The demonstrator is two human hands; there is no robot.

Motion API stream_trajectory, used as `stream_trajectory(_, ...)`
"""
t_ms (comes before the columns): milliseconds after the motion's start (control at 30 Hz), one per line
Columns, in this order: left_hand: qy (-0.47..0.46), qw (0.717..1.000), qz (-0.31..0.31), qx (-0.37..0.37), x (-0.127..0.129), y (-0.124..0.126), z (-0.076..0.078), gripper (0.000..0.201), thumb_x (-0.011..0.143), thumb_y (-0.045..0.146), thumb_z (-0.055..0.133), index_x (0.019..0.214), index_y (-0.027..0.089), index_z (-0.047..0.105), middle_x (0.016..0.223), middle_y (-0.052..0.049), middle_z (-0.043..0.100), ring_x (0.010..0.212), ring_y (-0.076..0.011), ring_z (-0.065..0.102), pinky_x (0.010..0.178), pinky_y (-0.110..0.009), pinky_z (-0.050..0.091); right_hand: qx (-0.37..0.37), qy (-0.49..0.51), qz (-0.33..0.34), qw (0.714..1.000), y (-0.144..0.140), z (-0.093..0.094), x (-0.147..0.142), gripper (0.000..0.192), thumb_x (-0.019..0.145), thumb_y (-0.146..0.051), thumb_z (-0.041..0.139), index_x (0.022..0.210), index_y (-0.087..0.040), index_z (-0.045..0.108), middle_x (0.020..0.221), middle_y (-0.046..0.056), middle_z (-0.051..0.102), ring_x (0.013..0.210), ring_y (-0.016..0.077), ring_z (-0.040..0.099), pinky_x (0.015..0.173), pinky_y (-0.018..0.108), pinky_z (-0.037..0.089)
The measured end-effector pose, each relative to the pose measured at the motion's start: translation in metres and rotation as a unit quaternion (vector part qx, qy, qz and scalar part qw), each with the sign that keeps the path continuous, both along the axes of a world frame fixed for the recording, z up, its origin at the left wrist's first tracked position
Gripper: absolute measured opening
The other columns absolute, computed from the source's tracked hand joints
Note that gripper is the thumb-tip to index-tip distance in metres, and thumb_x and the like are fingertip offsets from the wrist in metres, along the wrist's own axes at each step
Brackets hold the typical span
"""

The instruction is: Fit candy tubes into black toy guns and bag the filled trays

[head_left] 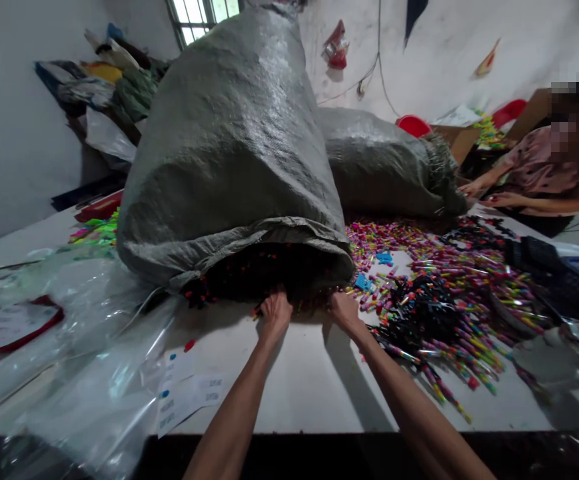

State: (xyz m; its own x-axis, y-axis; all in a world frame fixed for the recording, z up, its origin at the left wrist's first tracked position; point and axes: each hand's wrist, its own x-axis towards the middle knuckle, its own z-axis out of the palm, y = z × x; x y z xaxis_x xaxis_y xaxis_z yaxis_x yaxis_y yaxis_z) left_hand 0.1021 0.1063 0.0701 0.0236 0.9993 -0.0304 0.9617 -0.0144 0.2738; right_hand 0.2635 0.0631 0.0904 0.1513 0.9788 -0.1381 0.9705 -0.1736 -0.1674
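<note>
- The left hand (pixel 275 312) and the right hand (pixel 343 308) both reach into the mouth of the big grey woven plastic sack (pixel 229 147); the fingers are hidden inside, so I cannot tell what either grip holds.
- The sack lies tipped on the white surface (pixel 299 380), its rolled rim open toward the person.
- It looks heavy and floppy; the rolled rim seems the firmest hold.
- Small multicoloured plastic pieces (pixel 449 287) lie spilled to the right.
- Clear plastic bags (pixel 69 347) lie to the left.

I can't read any text — the printed paper slips (pixel 186 393) near left are too blurred for me.
</note>
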Motion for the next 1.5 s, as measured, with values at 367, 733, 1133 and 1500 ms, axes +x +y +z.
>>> stream_trajectory(367,-0.387,0.901,-0.083,-0.178,-0.025,-0.099,0.01,0.038,0.073,0.019,0.038,0.109,0.019,0.051,0.069,0.002,0.049,0.059,-0.0119,0.045,0.056,-0.023,0.036,0.105,0.536,0.012,0.838,-0.087,-0.01,0.001,0.033,0.084,-0.042,0.053,0.104,-0.016,0.06,0.069,0.0,0.055,0.061,0.0139,0.051,0.059,0.025,0.041)
stream_trajectory(733,-0.374,0.877,-0.23,-0.196,-0.015,-0.159,0.035,0.028,0.086,0.026,0.034,0.091,0.02,0.061,0.089,-0.002,0.055,0.079,-0.0136,0.051,0.071,-0.024,0.039,0.016,0.645,0.032,0.764,-0.145,0.014,0.01,0.022,0.083,-0.037,0.061,0.088,-0.018,0.07,0.064,-0.002,0.052,0.06,0.0104,0.047,0.06,0.025,0.035)
stream_trajectory(1133,-0.165,0.934,-0.29,-0.127,-0.015,-0.171,0.047,0.031,0.091,0.032,0.032,0.101,0.026,0.061,0.09,0.0,0.063,0.079,-0.016,0.057,0.069,-0.025,0.037,-0.013,0.63,0.077,0.772,-0.155,0.016,0.018,0.023,0.082,-0.037,0.061,0.093,-0.018,0.069,0.076,0.001,0.056,0.064,0.0115,0.052,0.061,0.025,0.041)
stream_trajectory(1500,-0.209,0.892,-0.36,-0.174,-0.022,-0.168,0.048,0.026,0.085,0.027,0.04,0.071,0.022,0.06,0.058,0.003,0.052,0.056,-0.0126,0.046,0.055,-0.021,0.028,-0.021,0.504,0.199,0.84,-0.162,0.022,0.028,0.025,0.085,-0.038,0.056,0.093,-0.02,0.072,0.075,0.004,0.061,0.066,0.0137,0.055,0.06,0.024,0.042)
